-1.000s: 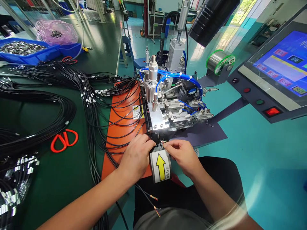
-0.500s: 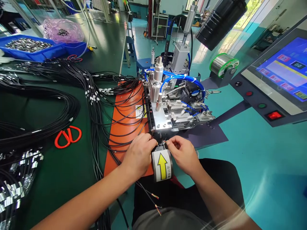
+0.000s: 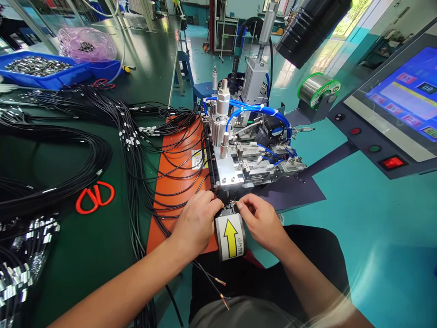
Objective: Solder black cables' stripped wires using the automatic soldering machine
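My left hand point(image 3: 198, 217) is closed at the front of the machine point(image 3: 235, 150), its thumb and forefinger pinched just left of the small feed block; what they hold is hidden. Across from it, my right hand point(image 3: 261, 221) pinches the thin coloured wires point(image 3: 235, 202) at the block's right side. Between the hands sits a round drum with a yellow arrow point(image 3: 231, 238). Black cables point(image 3: 180, 184) curve over the orange plate point(image 3: 170, 164) toward the machine. Two cable ends with bare coloured wires point(image 3: 220, 281) hang below the drum.
Red-handled scissors point(image 3: 94, 198) lie on the green table point(image 3: 85, 246) among black cable bundles point(image 3: 131, 136). Blue trays point(image 3: 51, 79) of metal parts stand at the back left. A solder spool point(image 3: 319, 90) and a control screen point(image 3: 403, 98) are at the right.
The view has shifted slightly. Both hands stay at nearly the same place by the block, with little visible finger movement.
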`<act>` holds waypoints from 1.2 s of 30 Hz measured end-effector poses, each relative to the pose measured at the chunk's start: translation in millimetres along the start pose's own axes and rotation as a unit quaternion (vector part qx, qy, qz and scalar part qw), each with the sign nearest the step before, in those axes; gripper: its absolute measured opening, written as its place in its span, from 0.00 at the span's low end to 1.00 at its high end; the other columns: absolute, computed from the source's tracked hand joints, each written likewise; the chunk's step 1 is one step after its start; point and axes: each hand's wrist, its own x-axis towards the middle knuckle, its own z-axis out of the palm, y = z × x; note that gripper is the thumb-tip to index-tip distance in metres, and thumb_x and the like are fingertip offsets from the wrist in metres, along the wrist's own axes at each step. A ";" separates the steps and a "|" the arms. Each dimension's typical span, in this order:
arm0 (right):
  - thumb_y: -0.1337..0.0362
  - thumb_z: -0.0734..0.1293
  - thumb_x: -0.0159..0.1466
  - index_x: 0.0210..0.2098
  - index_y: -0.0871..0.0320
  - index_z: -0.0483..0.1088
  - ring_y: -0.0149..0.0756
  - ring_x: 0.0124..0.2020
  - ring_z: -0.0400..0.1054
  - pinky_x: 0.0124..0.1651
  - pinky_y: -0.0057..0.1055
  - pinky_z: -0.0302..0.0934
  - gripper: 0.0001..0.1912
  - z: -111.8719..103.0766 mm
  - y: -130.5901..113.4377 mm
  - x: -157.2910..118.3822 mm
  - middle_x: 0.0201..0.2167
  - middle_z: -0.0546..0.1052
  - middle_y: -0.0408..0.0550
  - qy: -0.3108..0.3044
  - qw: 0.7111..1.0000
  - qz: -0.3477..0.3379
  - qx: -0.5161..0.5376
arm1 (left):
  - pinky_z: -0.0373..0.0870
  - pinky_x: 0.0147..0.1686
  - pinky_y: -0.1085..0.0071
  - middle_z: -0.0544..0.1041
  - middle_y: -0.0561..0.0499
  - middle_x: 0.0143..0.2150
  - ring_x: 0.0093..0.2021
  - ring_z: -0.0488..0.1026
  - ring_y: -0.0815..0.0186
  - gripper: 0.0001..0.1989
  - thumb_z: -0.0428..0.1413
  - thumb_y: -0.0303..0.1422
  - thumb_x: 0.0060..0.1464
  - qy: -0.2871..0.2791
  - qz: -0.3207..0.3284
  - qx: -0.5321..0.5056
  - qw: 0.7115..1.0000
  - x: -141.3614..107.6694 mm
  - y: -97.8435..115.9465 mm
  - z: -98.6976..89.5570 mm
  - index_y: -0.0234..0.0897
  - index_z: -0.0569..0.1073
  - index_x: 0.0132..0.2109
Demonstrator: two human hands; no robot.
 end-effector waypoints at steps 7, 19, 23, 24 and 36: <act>0.62 0.60 0.66 0.29 0.55 0.68 0.35 0.28 0.65 0.33 0.31 0.56 0.10 -1.2 1.0 2.1 0.26 0.72 0.42 0.012 0.999 -0.008 -0.028 | 0.64 0.34 0.68 0.69 0.50 0.32 0.36 0.65 0.63 0.13 0.48 0.19 0.57 0.002 0.004 0.006 1.000 0.2 0.5 0.0 0.36 0.76 0.36; 0.63 0.60 0.69 0.43 0.54 0.75 0.36 0.40 0.70 0.44 0.30 0.61 0.12 -5.4 1.9 7.3 0.38 0.74 0.46 0.018 0.996 -0.080 0.024 | 0.65 0.36 0.68 0.69 0.48 0.32 0.36 0.66 0.62 0.14 0.47 0.21 0.60 0.006 0.013 0.019 1.000 0.7 -0.4 1.6 0.36 0.76 0.36; 0.63 0.61 0.68 0.41 0.54 0.75 0.36 0.38 0.69 0.42 0.30 0.61 0.11 -5.6 2.4 5.2 0.36 0.73 0.46 0.033 0.997 -0.073 0.022 | 0.66 0.37 0.68 0.69 0.48 0.32 0.37 0.66 0.62 0.13 0.48 0.21 0.60 0.000 0.009 0.017 1.000 0.7 -0.6 1.6 0.36 0.76 0.37; 0.63 0.61 0.68 0.40 0.54 0.75 0.36 0.37 0.69 0.41 0.30 0.60 0.11 -5.3 2.4 5.4 0.35 0.73 0.46 0.037 0.997 -0.070 0.021 | 0.66 0.37 0.68 0.69 0.48 0.32 0.37 0.66 0.62 0.13 0.48 0.21 0.60 -0.001 0.008 0.015 1.000 0.7 -0.8 1.6 0.36 0.76 0.37; 0.58 0.62 0.64 0.31 0.56 0.70 0.32 0.26 0.62 0.31 0.28 0.56 0.10 1.8 6.4 13.3 0.27 0.71 0.40 -0.015 0.995 0.051 0.086 | 0.67 0.38 0.65 0.69 0.48 0.33 0.37 0.67 0.60 0.12 0.49 0.22 0.59 -0.039 -0.004 0.022 0.999 2.2 0.1 -4.2 0.35 0.77 0.38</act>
